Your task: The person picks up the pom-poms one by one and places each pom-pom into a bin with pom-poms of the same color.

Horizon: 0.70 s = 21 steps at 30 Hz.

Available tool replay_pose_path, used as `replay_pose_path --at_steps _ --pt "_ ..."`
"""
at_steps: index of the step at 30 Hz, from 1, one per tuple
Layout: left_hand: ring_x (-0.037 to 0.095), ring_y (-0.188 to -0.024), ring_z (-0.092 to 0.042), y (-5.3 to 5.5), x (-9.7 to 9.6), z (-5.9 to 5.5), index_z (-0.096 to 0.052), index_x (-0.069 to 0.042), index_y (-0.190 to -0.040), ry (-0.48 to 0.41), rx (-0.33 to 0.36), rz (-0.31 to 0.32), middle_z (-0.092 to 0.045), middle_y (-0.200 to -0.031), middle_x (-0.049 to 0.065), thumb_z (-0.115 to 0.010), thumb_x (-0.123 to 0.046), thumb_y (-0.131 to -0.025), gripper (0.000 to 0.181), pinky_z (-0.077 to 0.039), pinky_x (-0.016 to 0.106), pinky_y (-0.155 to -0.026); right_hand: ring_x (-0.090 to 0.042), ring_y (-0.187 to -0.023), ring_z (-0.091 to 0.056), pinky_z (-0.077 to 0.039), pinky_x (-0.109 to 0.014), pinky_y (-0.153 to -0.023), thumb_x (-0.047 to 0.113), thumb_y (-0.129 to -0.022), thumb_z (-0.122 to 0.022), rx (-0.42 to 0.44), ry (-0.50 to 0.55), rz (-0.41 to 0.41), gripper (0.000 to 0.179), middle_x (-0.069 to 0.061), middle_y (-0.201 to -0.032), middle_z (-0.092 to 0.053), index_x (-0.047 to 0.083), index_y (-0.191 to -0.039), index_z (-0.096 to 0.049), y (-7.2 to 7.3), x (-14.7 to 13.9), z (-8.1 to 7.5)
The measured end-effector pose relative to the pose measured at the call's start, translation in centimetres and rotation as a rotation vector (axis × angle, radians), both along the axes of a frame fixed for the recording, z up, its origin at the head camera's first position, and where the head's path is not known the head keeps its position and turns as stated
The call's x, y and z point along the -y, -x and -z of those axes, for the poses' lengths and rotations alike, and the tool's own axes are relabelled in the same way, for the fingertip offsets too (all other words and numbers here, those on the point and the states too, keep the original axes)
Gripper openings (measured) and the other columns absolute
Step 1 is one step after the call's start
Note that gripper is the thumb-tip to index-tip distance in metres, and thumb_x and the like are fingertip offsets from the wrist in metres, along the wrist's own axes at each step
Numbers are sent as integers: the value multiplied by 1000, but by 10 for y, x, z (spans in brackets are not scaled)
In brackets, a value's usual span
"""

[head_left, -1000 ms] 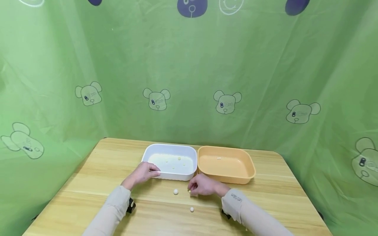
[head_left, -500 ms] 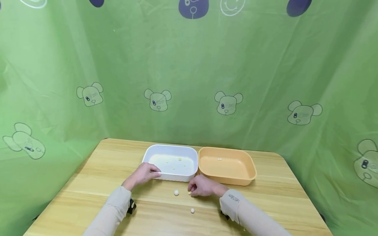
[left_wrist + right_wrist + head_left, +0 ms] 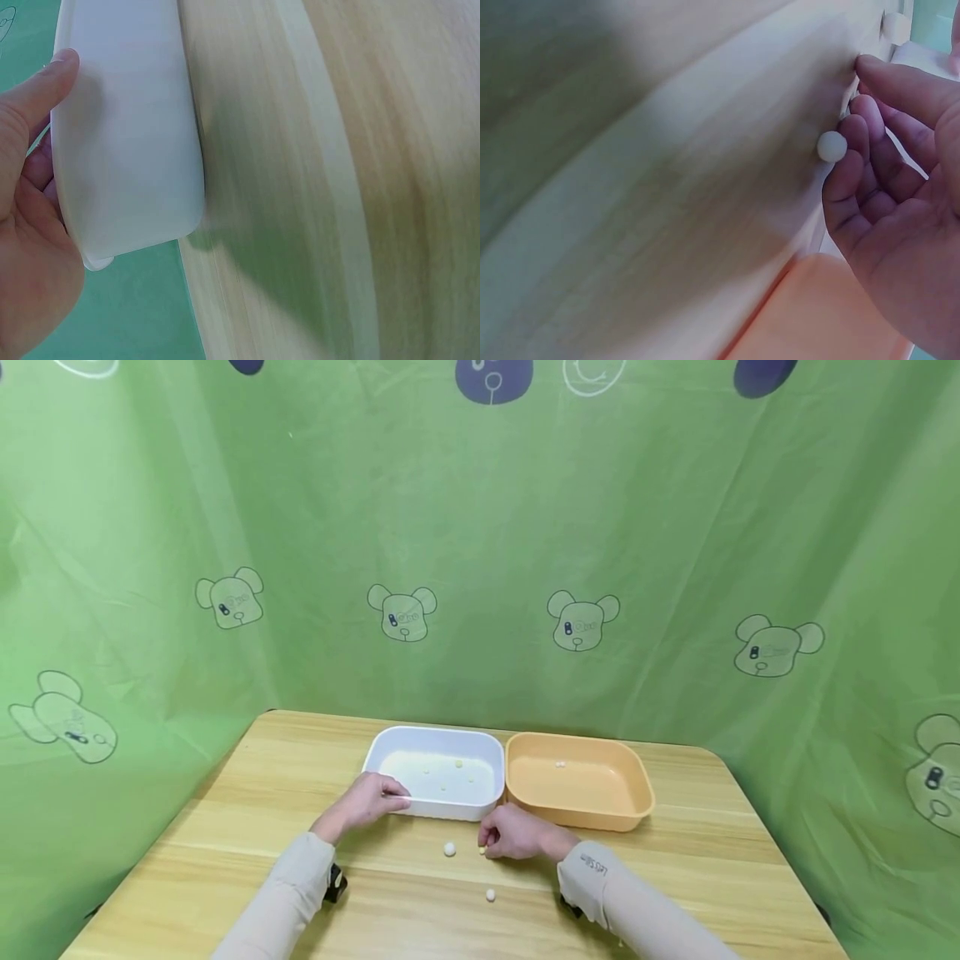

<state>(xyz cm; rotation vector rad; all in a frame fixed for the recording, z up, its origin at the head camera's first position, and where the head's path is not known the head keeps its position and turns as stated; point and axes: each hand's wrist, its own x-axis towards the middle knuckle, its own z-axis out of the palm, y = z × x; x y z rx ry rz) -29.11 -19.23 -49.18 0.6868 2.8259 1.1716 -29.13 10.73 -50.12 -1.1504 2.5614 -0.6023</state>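
My left hand (image 3: 369, 799) grips the near rim of a white plastic bin (image 3: 450, 811), thumb outside the wall and fingers over the inside. The left wrist view shows that thumb (image 3: 56, 82) against the bin's side. My right hand (image 3: 517, 832) is low over the table in front of the bins, fingers curled. A small yellow piece (image 3: 482, 851) shows at its fingertips, pinched there and mostly hidden in the right wrist view. A white ball (image 3: 449, 849) lies left of this hand. Nearer me is a smaller white ball (image 3: 491, 895). Several yellow bits (image 3: 459, 764) lie in the white bin.
An orange bin (image 3: 579, 817) stands against the white bin's right side, with small white balls (image 3: 560, 764) inside. Both bins are at the back of the wooden table (image 3: 420, 918). A green curtain (image 3: 480, 527) hangs behind and at both sides.
The view shifts slightly. Both hands keep practically the same place, the left on the bin's rim and the right at the yellow piece.
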Motion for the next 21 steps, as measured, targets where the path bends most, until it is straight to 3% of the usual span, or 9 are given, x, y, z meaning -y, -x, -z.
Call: replay_pose_path --at_steps 21 --pt "10 -80 -61 0 0 1 -75 -14 -87 3 -13 3 -70 -84 -6 -71 -21 -85 9 -48 29 -75 3 -64 -49 -44 -16 -61 7 -78 -74 -21 -14 -39 12 15 -69 -55 17 -79 -67 -2 4 -1"
